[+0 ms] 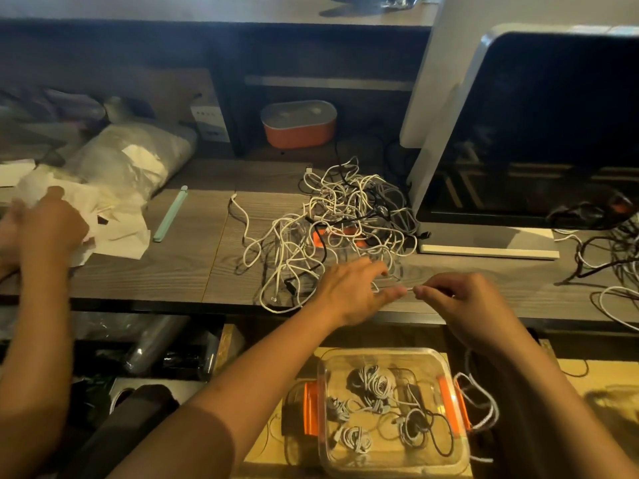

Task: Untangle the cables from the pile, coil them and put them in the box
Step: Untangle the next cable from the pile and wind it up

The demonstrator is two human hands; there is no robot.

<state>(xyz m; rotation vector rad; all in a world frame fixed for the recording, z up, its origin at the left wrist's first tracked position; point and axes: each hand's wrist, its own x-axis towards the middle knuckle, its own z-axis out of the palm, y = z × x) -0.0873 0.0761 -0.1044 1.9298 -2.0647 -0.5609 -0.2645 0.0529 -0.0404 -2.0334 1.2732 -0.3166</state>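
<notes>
A tangled pile of white and black cables (340, 219) lies on the wooden desk (193, 257), partly over a clear lid with orange clips (320, 236). My left hand (352, 292) reaches to the pile's near edge with fingers stretched out, its thumb touching a thin white cable (409, 289). My right hand (463, 300) pinches that cable's end just to the right. Below the desk edge stands a clear box with orange latches (380, 354); several coiled cables (375, 383) lie inside.
A large monitor (553, 126) stands right of the pile. More loose cables (615, 271) lie at the far right. Another person's hand (48, 223) rests on papers at the left, beside a green stick (170, 214). An orange container (299, 124) sits at the back.
</notes>
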